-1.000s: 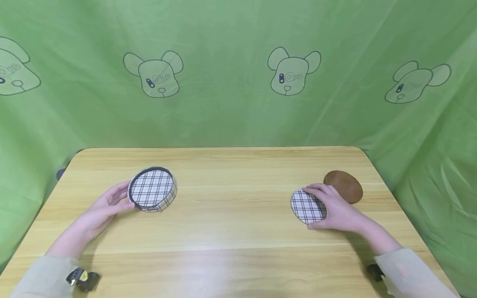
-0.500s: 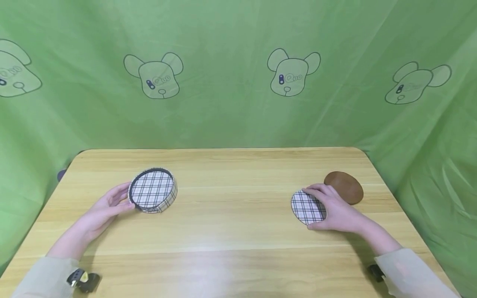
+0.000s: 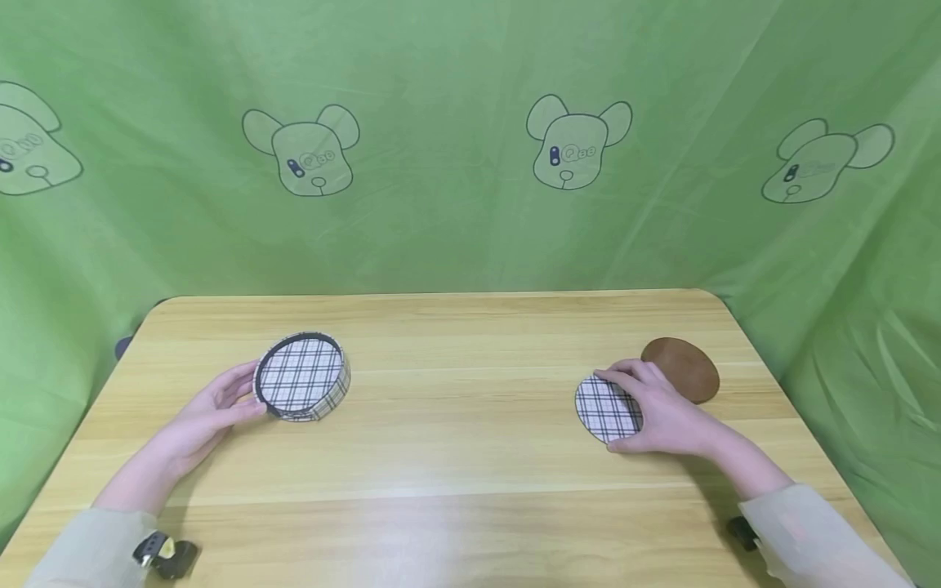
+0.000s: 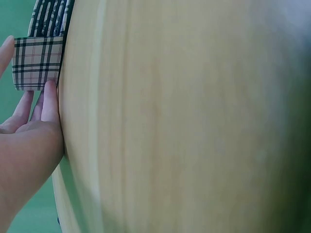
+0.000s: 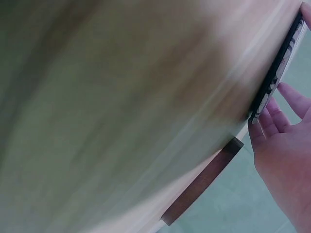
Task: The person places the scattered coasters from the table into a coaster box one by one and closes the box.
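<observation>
At the left of the table my left hand (image 3: 202, 412) grips a round plaid coaster holder (image 3: 301, 374) by its left side, thumb on the near side and fingers behind. A dark rim rings its plaid top. In the left wrist view the checked side wall of the holder (image 4: 38, 63) shows between thumb and fingers. On the right, my right hand (image 3: 662, 412) spans a flat round plaid coaster (image 3: 606, 408), fingers at its far edge and thumb at its near edge. The palm covers the coaster's right part. In the right wrist view the coaster (image 5: 277, 68) shows a dark underside edge.
A brown round disc (image 3: 684, 369) lies just behind my right hand; its thick dark edge shows in the right wrist view. The wooden table (image 3: 441, 457) has rounded back corners. Green cloth (image 3: 441, 229) with bear-head outlines hangs behind and at both sides.
</observation>
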`<act>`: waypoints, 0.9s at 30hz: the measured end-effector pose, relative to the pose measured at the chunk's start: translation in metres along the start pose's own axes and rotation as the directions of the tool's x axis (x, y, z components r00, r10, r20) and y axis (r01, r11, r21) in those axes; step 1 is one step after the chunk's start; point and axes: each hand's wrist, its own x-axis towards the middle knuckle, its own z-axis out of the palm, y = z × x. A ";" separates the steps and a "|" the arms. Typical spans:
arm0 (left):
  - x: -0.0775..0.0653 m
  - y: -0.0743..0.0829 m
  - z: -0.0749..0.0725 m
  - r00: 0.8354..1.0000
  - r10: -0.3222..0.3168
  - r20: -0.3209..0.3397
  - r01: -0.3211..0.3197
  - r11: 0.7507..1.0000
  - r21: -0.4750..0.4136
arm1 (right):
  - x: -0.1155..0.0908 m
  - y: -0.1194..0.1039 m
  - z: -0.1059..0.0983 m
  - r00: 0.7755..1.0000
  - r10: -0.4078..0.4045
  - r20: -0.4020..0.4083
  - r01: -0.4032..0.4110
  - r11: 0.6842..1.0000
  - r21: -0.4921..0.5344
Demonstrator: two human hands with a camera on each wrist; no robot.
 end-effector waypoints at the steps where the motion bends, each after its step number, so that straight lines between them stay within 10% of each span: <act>1: 0.000 0.000 0.000 1.000 0.002 0.002 -0.002 1.000 -0.001 | 0.001 0.000 0.000 1.000 0.000 -0.002 0.000 1.000 -0.001; 27: 0.000 -0.003 0.001 1.000 -0.016 -0.021 0.017 0.999 0.041 | 0.045 -0.021 0.004 0.998 -0.066 -0.013 0.066 0.998 0.008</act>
